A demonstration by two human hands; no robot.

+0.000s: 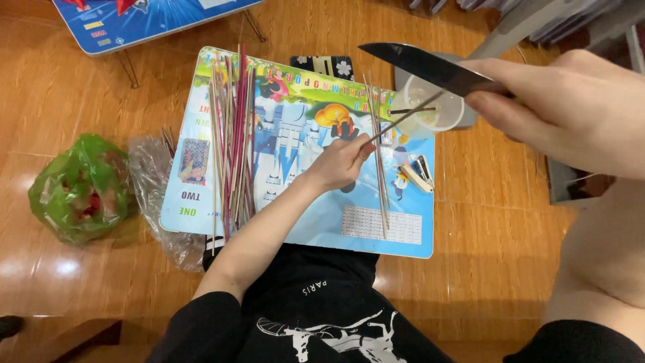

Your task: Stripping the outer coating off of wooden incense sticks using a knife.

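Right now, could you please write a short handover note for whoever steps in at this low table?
Left hand: pinches one thin wooden stick, slanting up to the right.
Right hand: grips a dark-bladed kitchen knife, blade lying against the stick's upper part.
On the colourful printed children's table: a large bundle of long thin pink and tan sticks at left, a small row of pale thin sticks at right, a clear plastic cup behind, a small stapler.
Beside it on the floor: a green plastic bag.
Done: apparently the small row.
Left: apparently the large bundle.
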